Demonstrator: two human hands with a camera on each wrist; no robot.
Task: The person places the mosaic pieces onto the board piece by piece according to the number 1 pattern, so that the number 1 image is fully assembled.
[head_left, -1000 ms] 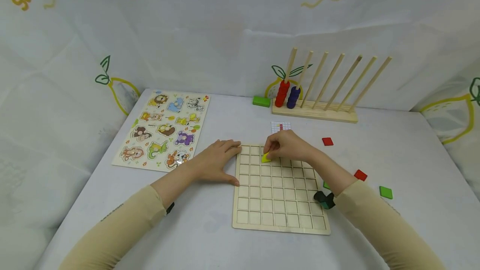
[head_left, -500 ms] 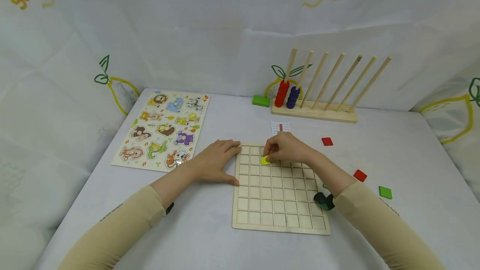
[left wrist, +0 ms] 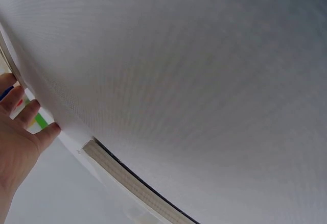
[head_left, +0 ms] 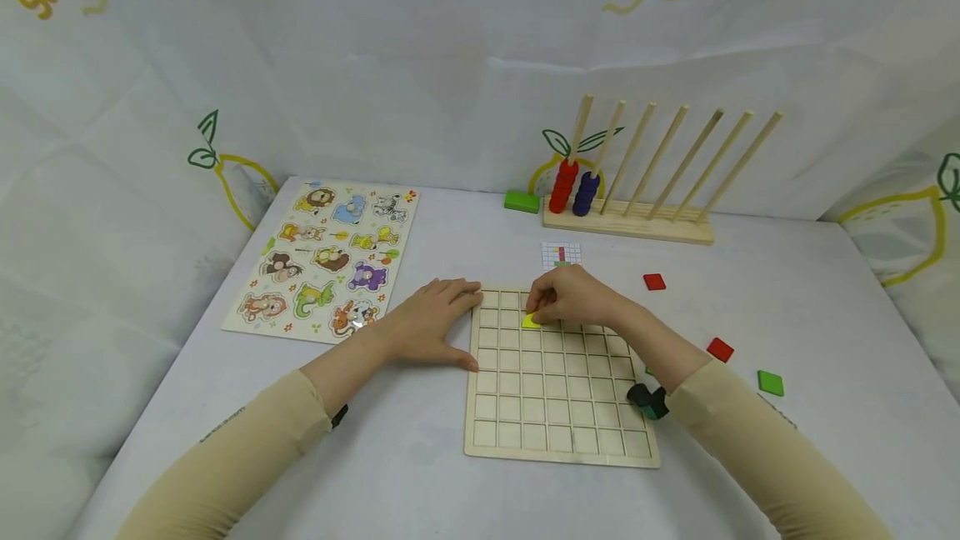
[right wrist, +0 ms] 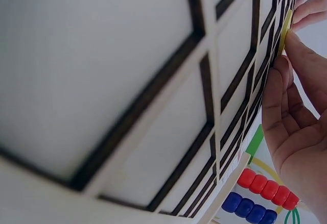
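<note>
Pinching the yellow tile with the right hand at the upper cells of the grid board, near head-frame center, below the printed card. Touching the board's left edge with the left hand spread.

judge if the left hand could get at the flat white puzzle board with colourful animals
Probably yes: the left hand, spread against the edge of the pale wooden grid board, grips nothing, and nothing visible stands between that hand and the white puzzle board.
</note>
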